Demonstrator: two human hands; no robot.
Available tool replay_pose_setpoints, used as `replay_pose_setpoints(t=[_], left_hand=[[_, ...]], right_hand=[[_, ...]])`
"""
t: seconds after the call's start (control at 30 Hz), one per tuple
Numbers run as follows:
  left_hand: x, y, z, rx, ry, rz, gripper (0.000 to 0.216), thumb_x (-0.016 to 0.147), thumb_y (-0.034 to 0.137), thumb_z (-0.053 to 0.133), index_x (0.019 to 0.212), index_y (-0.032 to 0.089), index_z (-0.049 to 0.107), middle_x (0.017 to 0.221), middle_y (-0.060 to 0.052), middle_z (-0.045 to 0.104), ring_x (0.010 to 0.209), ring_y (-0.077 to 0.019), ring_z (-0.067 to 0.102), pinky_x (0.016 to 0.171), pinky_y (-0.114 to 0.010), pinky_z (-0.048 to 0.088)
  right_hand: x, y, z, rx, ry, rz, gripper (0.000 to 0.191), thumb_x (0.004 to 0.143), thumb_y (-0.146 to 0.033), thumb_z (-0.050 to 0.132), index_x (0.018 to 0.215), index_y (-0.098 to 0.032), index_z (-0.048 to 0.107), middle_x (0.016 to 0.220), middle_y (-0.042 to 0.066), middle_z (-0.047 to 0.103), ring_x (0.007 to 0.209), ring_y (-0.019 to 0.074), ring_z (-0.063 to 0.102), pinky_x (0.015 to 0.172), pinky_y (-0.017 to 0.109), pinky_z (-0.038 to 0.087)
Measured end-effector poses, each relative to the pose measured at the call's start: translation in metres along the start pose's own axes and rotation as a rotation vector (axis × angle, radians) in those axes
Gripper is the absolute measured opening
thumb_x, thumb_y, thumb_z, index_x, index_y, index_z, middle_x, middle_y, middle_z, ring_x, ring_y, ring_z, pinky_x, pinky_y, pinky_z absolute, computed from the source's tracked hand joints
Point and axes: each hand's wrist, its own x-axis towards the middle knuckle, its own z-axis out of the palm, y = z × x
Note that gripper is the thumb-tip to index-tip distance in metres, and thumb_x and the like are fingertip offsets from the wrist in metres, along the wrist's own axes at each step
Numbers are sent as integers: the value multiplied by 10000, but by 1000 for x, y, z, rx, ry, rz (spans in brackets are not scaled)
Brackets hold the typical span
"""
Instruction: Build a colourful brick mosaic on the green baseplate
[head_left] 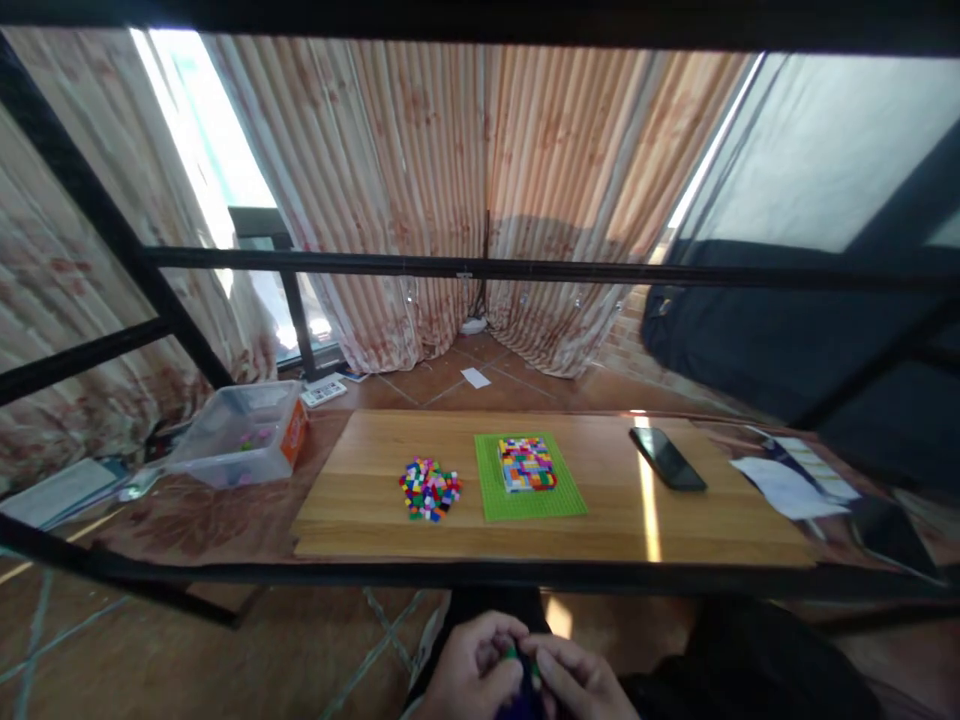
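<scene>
Both hands are together low in the view, in front of the table edge and above my lap. My left hand (480, 665) is closed, with its fingers pinching a small green piece (512, 651) that looks like a building brick. Fingertips of my right hand (574, 678) are closed on another green bit (535, 673) right beside it. Fingers hide most of both pieces, and I cannot tell whether they are joined. On the table, a block of multicoloured building bricks (527, 464) stands on a green baseplate (491, 505). A pile of loose bricks (430, 489) lies left of it.
A wooden board (360, 540) covers the table's middle. A clear plastic box (251, 440) with a few pink and green pieces stands left. At right lie a black phone (667, 458), white paper (787, 488) and a dark tablet-like device (892, 535). A black metal bar (525, 268) crosses behind.
</scene>
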Motion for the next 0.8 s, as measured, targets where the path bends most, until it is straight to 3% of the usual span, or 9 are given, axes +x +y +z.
replay_pose_setpoints(t=[0.1,0.23,0.4,0.53,0.67,0.8], left_hand=[[-8,7,6,9,120,-41,369,748,452,692,968,155,694,682,-9,630,632,-137,548,622,-265,420],[-5,10,10,42,159,-108,294,748,433,672,864,163,694,623,2,620,578,-137,531,602,-272,411],[9,15,15,65,215,-154,282,744,406,657,862,153,694,634,8,627,553,-115,502,586,-258,373],[19,20,20,48,215,-181,280,759,409,650,856,149,689,757,-30,673,615,-121,543,590,-252,377],[31,26,22,36,246,-208,272,785,400,641,878,147,683,765,-36,664,614,-111,531,584,-242,365],[54,35,17,-29,292,-182,289,792,388,626,902,127,681,760,-39,645,603,-95,511,565,-231,347]], right_hand=[[2,4,0,79,-14,-28,601,707,-749,688,822,-160,732,597,-20,547,480,74,449,518,234,353],[-3,0,-4,200,28,7,532,722,-678,734,826,-156,743,620,-19,567,482,62,444,504,216,336],[4,-7,-23,417,77,103,439,640,-519,874,884,-170,769,706,11,659,561,81,543,567,220,457],[14,-15,-38,554,143,151,426,581,-419,931,897,-182,772,808,39,725,667,105,641,680,243,555],[22,-24,-50,625,255,115,432,583,-402,932,914,-184,761,823,43,743,647,98,653,648,223,570],[35,-39,-63,550,322,40,444,588,-422,922,912,-176,744,883,71,760,650,128,675,647,260,587]])
